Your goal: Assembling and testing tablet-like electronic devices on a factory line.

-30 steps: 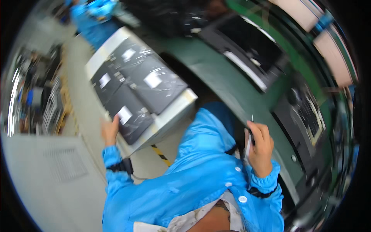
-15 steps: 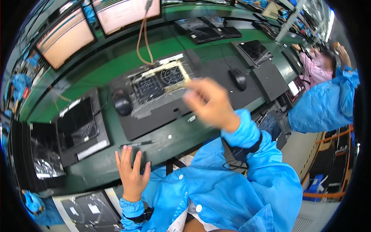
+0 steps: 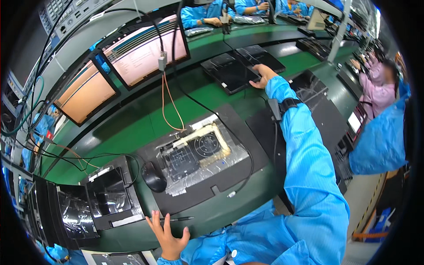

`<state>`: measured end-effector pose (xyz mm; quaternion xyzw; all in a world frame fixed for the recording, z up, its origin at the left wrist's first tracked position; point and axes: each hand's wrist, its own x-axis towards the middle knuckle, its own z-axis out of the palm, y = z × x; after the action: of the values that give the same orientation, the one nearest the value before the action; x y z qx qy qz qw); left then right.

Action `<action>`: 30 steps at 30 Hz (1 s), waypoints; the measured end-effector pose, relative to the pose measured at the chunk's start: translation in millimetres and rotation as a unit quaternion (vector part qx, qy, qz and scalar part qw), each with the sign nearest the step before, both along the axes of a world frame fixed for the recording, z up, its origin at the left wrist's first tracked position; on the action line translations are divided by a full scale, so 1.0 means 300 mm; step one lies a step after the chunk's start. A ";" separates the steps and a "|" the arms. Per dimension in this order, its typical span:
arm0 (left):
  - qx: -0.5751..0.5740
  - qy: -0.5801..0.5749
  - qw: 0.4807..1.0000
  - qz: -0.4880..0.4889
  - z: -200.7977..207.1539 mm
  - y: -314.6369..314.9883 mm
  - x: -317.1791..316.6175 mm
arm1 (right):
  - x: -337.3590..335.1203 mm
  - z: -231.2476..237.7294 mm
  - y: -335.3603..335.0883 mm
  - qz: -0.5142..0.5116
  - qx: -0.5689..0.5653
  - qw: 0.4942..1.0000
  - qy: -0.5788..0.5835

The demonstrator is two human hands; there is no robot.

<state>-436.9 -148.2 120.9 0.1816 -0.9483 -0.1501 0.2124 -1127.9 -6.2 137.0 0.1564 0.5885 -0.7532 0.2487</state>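
My right hand (image 3: 265,77) reaches far across the bench, its thumb and fingers at the right edge of a black flat tablet-like device (image 3: 227,75) in plastic film. A second black device (image 3: 263,59) lies against it, behind my fingers. My left hand (image 3: 170,238) lies by the bench's near edge, fingers spread, holding nothing. Just beyond its fingertips is a black pen (image 3: 179,219). Between my hands, a black panel with a cream frame (image 3: 215,148) rests on a dark mat (image 3: 185,196). A cable hangs down near my right wrist strap.
Left of the mat are a black mouse (image 3: 153,177) and a film-covered tablet (image 3: 109,194) on a board. Two monitors (image 3: 145,55) stand behind. A loose black cable (image 3: 247,152) crosses the mat. Co-workers sit across the bench and at the right, one in a pink sleeve (image 3: 375,90).
My right hand has gone from above the panel to the black devices at the far side. The left hand stays spread by the pen. The view has shifted, showing more of the far bench.
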 end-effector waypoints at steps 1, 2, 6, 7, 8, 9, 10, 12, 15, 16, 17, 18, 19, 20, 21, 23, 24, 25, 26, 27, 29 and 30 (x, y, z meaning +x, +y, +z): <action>0.000 0.002 1.000 0.007 0.006 0.002 0.005 | 0.012 0.017 -0.002 0.026 -0.004 1.000 -0.017; 0.005 0.007 1.000 0.015 0.009 0.001 0.010 | 0.036 0.016 -0.027 -0.003 0.026 0.999 -0.018; 0.008 0.032 0.999 0.030 -0.010 -0.008 0.015 | 0.027 -0.011 -0.051 -0.022 0.044 0.998 -0.033; 0.005 0.039 0.999 0.032 -0.014 -0.014 0.006 | 0.023 -0.020 -0.035 -0.003 0.014 0.999 -0.032; 0.002 0.045 0.999 0.028 -0.018 -0.015 -0.009 | 0.008 -0.017 -0.006 0.006 -0.024 0.999 -0.027; 0.005 0.040 0.999 0.017 0.010 -0.011 -0.036 | 0.000 -0.015 0.027 0.008 -0.063 0.997 -0.036; -0.023 0.047 0.999 0.012 0.052 -0.007 -0.060 | 0.004 -0.017 0.041 0.031 -0.088 0.995 -0.020; -0.019 0.039 0.999 0.007 0.043 -0.017 -0.046 | 0.039 -0.010 0.043 0.069 -0.156 0.985 -0.003; -0.021 0.070 0.997 0.026 0.040 -0.001 -0.028 | 0.019 -0.010 -0.012 0.148 -0.230 0.962 0.000; -0.030 0.064 0.997 0.025 0.042 -0.001 -0.027 | 0.036 -0.003 -0.021 0.124 -0.219 0.968 0.013; -0.033 0.066 0.997 0.014 0.037 -0.002 -0.026 | 0.065 0.002 -0.031 0.104 -0.208 0.972 0.026; -0.030 0.071 0.997 0.011 0.027 -0.002 -0.033 | 0.074 -0.005 -0.011 0.074 -0.208 0.974 0.042; -0.029 0.075 0.997 0.013 0.024 0.002 -0.032 | 0.105 -0.003 -0.003 0.050 -0.208 0.975 0.056; -0.024 0.079 0.997 0.011 0.022 0.005 -0.032 | 0.137 -0.001 0.007 0.038 -0.207 0.975 0.078; -0.026 0.082 0.996 0.007 0.022 0.003 -0.026 | 0.167 -0.004 0.012 0.046 -0.212 0.972 0.088; -0.026 0.090 0.996 -0.001 0.016 0.000 -0.013 | 0.210 0.002 0.018 0.004 -0.204 0.972 0.120; -0.024 0.090 0.996 -0.003 0.018 0.001 -0.005 | 0.229 0.019 0.027 -0.012 -0.208 0.969 0.134; -0.024 0.091 0.996 0.001 0.023 0.004 -0.004 | 0.247 0.034 0.041 -0.028 -0.211 0.966 0.147; -0.023 0.091 0.996 0.006 0.025 0.004 -0.001 | 0.268 0.045 0.066 -0.046 -0.225 0.960 0.161; -0.019 0.092 0.996 0.004 0.025 0.004 -0.001 | 0.299 0.079 0.099 -0.067 -0.236 0.955 0.167; -0.006 0.105 0.994 0.005 0.012 -0.006 0.008 | 0.333 0.108 0.171 -0.089 -0.260 0.943 0.185; -0.003 0.105 0.994 0.007 -0.023 -0.020 0.022 | 0.356 0.110 0.195 -0.118 -0.271 0.936 0.190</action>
<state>-430.3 -154.2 113.9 0.1705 -0.9199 -0.1642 0.3128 -1021.1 52.4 170.0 0.0054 0.3757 -0.9237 0.0751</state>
